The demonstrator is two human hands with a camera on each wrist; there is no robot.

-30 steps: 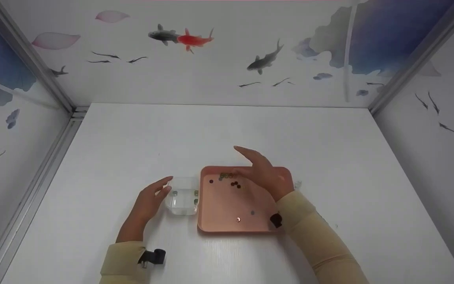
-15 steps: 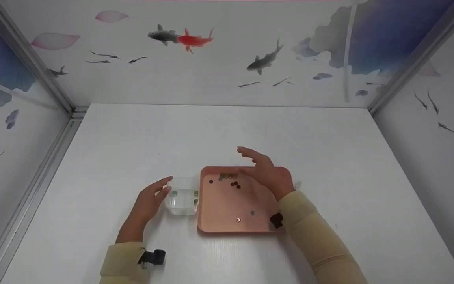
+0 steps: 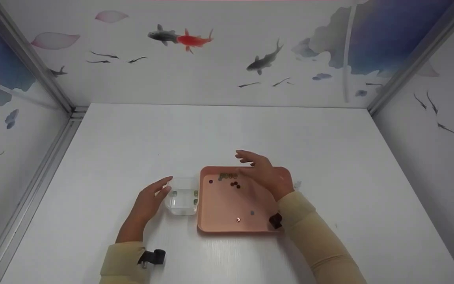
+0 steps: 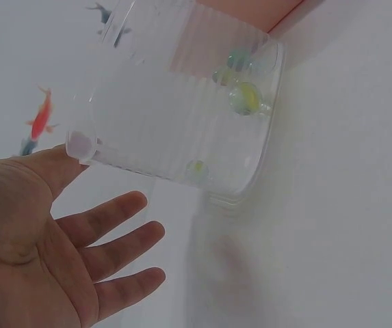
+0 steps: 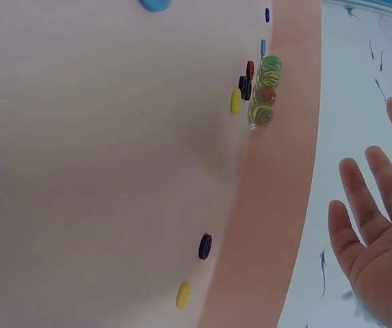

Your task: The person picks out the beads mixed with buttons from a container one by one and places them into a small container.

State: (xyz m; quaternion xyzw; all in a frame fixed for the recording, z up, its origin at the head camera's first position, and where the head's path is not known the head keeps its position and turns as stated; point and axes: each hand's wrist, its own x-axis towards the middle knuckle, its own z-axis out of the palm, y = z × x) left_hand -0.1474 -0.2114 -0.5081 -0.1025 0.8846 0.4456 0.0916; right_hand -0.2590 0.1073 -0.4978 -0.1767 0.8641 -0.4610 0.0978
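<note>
My left hand is at the left side of a transparent plastic box, a digit touching its rim. In the left wrist view the other fingers are spread, away from the box. Several glass marbles lie inside it. Over the far right part of a pink tray, my right hand is held with relaxed fingers and nothing in them. Along the tray's far wall sits a row of marbles. Near them lie small coloured button-like discs, some dark, red, blue or yellow.
Box and tray stand side by side on a white table. Two more discs lie near the tray's front, one bluish. A small transparent piece shows beyond the tray's right edge. Fish-painted panels enclose the table.
My right hand's fingers have dipped slightly, their tips now lower and a little more bent. My left hand, the box, the tray and the marbles look unmoved.
</note>
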